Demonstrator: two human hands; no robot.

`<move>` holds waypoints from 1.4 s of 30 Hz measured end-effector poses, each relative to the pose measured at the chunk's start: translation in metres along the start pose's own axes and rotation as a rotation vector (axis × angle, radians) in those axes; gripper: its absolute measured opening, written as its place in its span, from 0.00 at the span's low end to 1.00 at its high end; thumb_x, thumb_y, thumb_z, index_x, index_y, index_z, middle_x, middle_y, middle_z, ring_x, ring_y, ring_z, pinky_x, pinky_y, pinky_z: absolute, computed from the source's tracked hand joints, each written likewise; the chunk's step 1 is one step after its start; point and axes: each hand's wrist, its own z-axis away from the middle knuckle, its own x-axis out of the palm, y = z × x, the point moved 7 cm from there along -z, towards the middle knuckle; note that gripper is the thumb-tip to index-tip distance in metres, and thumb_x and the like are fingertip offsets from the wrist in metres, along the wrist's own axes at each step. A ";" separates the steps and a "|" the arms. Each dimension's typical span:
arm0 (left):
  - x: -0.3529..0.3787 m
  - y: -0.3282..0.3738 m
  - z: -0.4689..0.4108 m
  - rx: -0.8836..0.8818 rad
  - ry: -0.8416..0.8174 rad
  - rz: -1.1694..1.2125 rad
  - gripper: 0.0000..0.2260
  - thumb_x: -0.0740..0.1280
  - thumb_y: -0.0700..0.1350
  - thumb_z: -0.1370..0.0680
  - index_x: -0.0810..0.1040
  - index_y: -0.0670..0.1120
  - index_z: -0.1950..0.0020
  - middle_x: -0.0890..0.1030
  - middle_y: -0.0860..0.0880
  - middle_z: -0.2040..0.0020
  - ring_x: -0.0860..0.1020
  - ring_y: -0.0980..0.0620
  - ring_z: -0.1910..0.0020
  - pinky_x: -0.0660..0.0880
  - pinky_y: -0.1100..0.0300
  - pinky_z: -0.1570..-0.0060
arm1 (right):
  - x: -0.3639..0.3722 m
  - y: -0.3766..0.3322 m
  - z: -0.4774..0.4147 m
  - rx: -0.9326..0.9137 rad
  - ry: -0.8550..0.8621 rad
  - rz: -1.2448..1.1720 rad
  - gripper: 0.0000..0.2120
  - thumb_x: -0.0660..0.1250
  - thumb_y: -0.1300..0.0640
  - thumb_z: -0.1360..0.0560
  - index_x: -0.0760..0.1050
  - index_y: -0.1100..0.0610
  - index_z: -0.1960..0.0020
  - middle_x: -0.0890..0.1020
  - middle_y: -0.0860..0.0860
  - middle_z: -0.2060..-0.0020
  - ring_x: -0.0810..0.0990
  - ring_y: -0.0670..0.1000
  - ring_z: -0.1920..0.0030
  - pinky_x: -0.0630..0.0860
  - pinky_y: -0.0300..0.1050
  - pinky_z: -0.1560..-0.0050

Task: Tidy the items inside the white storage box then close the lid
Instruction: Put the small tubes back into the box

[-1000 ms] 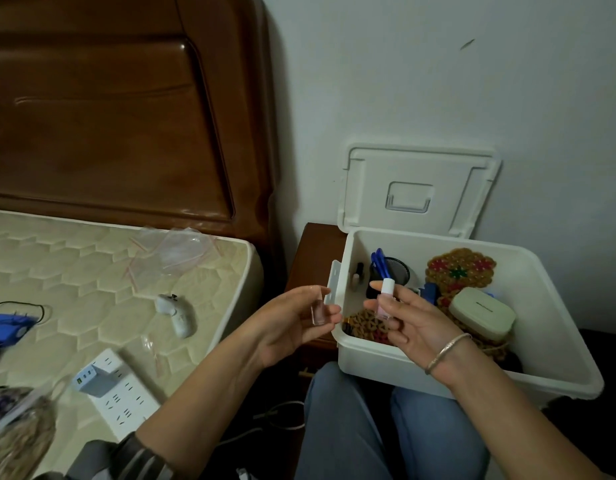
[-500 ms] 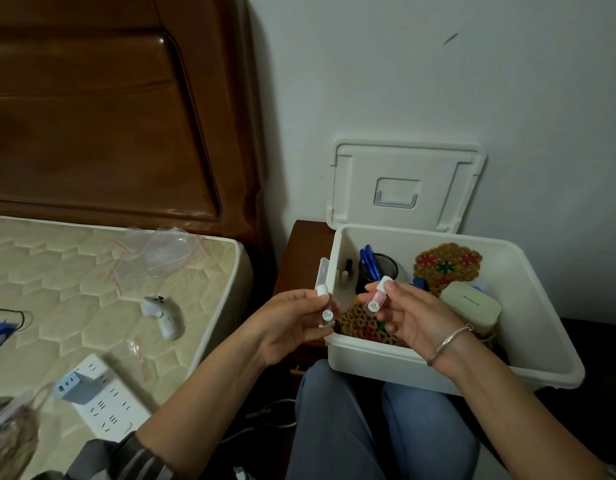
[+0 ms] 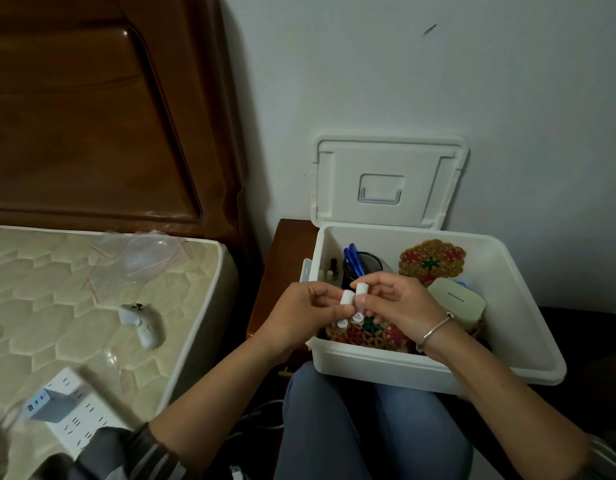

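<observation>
Above the near-left corner of the box (image 3: 528,372), left hand (image 3: 301,313) pinches 1 vial (image 3: 346,299), right hand (image 3: 400,303) a 2nd vial (image 3: 361,289) (caps up); stand both upright beside the cup (image 3: 367,261).

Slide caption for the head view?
Left hand holds one white-capped bottle, right hand a second bottle, over the open white storage box.

Gap between hands is closed vs 0.5 s ago: left hand (image 3: 299,313) is shifted right to meet right hand (image 3: 400,303). Left-hand bottle (image 3: 346,299) and right-hand bottle (image 3: 361,289), earlier held apart, are now held side by side, touching, caps up, over the front-left corner of the white storage box (image 3: 386,367).
</observation>
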 end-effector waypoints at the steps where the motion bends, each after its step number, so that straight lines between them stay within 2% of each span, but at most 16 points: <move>1: 0.001 0.001 -0.002 0.024 0.004 -0.046 0.06 0.73 0.41 0.28 0.83 0.46 0.51 0.86 0.48 0.57 0.84 0.50 0.56 0.80 0.64 0.56 | -0.001 -0.001 -0.001 -0.015 -0.010 0.026 0.09 0.71 0.62 0.28 0.79 0.51 0.51 0.84 0.53 0.62 0.82 0.45 0.65 0.77 0.35 0.66; 4: 0.004 0.003 -0.007 0.070 -0.011 -0.153 0.06 0.74 0.43 0.28 0.82 0.47 0.52 0.86 0.50 0.58 0.84 0.54 0.58 0.80 0.66 0.57 | -0.003 0.000 -0.003 -0.043 -0.066 0.061 0.09 0.71 0.62 0.28 0.80 0.50 0.51 0.85 0.53 0.60 0.83 0.47 0.62 0.78 0.36 0.64; 8: 0.010 -0.001 -0.013 0.080 -0.052 -0.261 0.08 0.75 0.43 0.29 0.80 0.46 0.52 0.86 0.51 0.58 0.84 0.55 0.58 0.81 0.61 0.54 | -0.005 0.005 -0.005 -0.088 -0.103 0.141 0.07 0.72 0.62 0.29 0.80 0.52 0.53 0.85 0.53 0.59 0.84 0.51 0.59 0.81 0.41 0.61; 12: 0.013 -0.004 -0.021 0.084 -0.037 -0.356 0.13 0.75 0.45 0.29 0.73 0.47 0.51 0.86 0.50 0.59 0.84 0.57 0.60 0.81 0.59 0.55 | -0.009 0.009 -0.010 -0.132 -0.116 0.245 0.07 0.73 0.61 0.30 0.80 0.52 0.54 0.84 0.51 0.61 0.84 0.46 0.62 0.81 0.41 0.59; 15: 0.013 -0.009 -0.029 0.086 -0.066 -0.369 0.16 0.75 0.46 0.29 0.71 0.50 0.46 0.85 0.52 0.57 0.83 0.61 0.59 0.80 0.63 0.55 | -0.011 0.011 -0.018 -0.160 -0.143 0.322 0.06 0.73 0.59 0.30 0.80 0.50 0.55 0.84 0.47 0.63 0.82 0.42 0.63 0.80 0.37 0.59; 17: 0.010 -0.015 -0.036 0.082 -0.074 -0.395 0.21 0.74 0.49 0.29 0.70 0.52 0.40 0.84 0.58 0.53 0.81 0.66 0.53 0.77 0.70 0.54 | -0.014 0.013 -0.029 -0.183 -0.130 0.400 0.06 0.73 0.57 0.30 0.81 0.49 0.55 0.83 0.44 0.63 0.81 0.42 0.63 0.79 0.35 0.59; 19: -0.003 -0.020 -0.045 0.113 0.052 -0.499 0.24 0.72 0.55 0.28 0.70 0.53 0.35 0.79 0.60 0.43 0.75 0.67 0.44 0.70 0.74 0.50 | -0.021 0.018 -0.047 -0.177 -0.064 0.459 0.05 0.73 0.58 0.30 0.82 0.50 0.55 0.83 0.45 0.64 0.81 0.44 0.63 0.78 0.38 0.61; 21: -0.025 -0.029 -0.053 0.112 0.288 -0.620 0.23 0.67 0.55 0.25 0.69 0.52 0.32 0.75 0.56 0.36 0.72 0.60 0.37 0.70 0.66 0.41 | -0.028 0.022 -0.072 -0.187 0.033 0.517 0.05 0.73 0.60 0.30 0.82 0.54 0.54 0.80 0.44 0.65 0.78 0.44 0.65 0.74 0.37 0.62; 23: -0.037 -0.043 -0.061 0.042 0.405 -0.657 0.22 0.64 0.52 0.22 0.68 0.49 0.29 0.74 0.52 0.34 0.72 0.55 0.36 0.71 0.57 0.36 | -0.025 0.028 -0.099 -0.195 0.062 0.570 0.05 0.72 0.60 0.29 0.82 0.57 0.53 0.78 0.43 0.66 0.75 0.43 0.65 0.68 0.35 0.61; 24: -0.035 -0.050 -0.065 0.015 0.401 -0.653 0.21 0.63 0.51 0.21 0.67 0.48 0.29 0.74 0.51 0.34 0.72 0.56 0.37 0.71 0.59 0.37 | -0.019 0.034 -0.111 -0.182 0.048 0.606 0.05 0.71 0.60 0.29 0.82 0.58 0.53 0.79 0.46 0.64 0.75 0.45 0.63 0.68 0.36 0.60; 26: -0.026 -0.062 -0.069 -0.004 0.365 -0.627 0.20 0.60 0.49 0.19 0.64 0.47 0.28 0.74 0.49 0.36 0.71 0.59 0.43 0.69 0.69 0.48 | -0.007 0.051 -0.133 -0.130 0.009 0.683 0.06 0.69 0.57 0.28 0.81 0.58 0.53 0.81 0.51 0.60 0.76 0.49 0.58 0.68 0.39 0.58; 28: -0.019 -0.070 -0.069 -0.007 0.371 -0.578 0.21 0.57 0.49 0.18 0.60 0.48 0.25 0.75 0.49 0.38 0.71 0.61 0.47 0.66 0.71 0.55 | 0.006 0.069 -0.151 -0.069 -0.036 0.741 0.07 0.67 0.56 0.26 0.80 0.59 0.55 0.80 0.52 0.60 0.76 0.51 0.58 0.66 0.39 0.59; 32: -0.019 -0.072 -0.068 0.038 0.385 -0.544 0.20 0.53 0.50 0.17 0.58 0.52 0.25 0.76 0.52 0.40 0.75 0.59 0.47 0.69 0.70 0.56 | 0.025 0.100 -0.175 0.048 -0.136 0.915 0.10 0.60 0.54 0.22 0.78 0.59 0.50 0.80 0.55 0.55 0.78 0.54 0.53 0.73 0.46 0.50; 35: -0.020 -0.073 -0.066 0.059 0.388 -0.531 0.19 0.53 0.50 0.17 0.58 0.54 0.25 0.76 0.53 0.41 0.75 0.60 0.47 0.71 0.69 0.54 | 0.035 0.111 -0.186 0.054 -0.133 1.031 0.08 0.60 0.58 0.22 0.76 0.59 0.49 0.81 0.56 0.52 0.79 0.57 0.49 0.74 0.49 0.46; 38: -0.021 -0.078 -0.066 0.037 0.395 -0.511 0.21 0.52 0.52 0.17 0.57 0.54 0.24 0.75 0.53 0.37 0.75 0.57 0.42 0.74 0.61 0.47 | 0.044 0.117 -0.192 0.075 -0.127 1.155 0.08 0.61 0.60 0.23 0.77 0.59 0.47 0.81 0.56 0.52 0.80 0.57 0.51 0.77 0.51 0.50; 42: -0.022 -0.081 -0.066 0.001 0.402 -0.499 0.22 0.52 0.53 0.17 0.55 0.53 0.23 0.73 0.52 0.33 0.73 0.56 0.39 0.73 0.61 0.43 | 0.051 0.118 -0.192 0.035 -0.048 1.397 0.09 0.59 0.62 0.22 0.78 0.59 0.48 0.82 0.56 0.55 0.81 0.56 0.54 0.74 0.48 0.63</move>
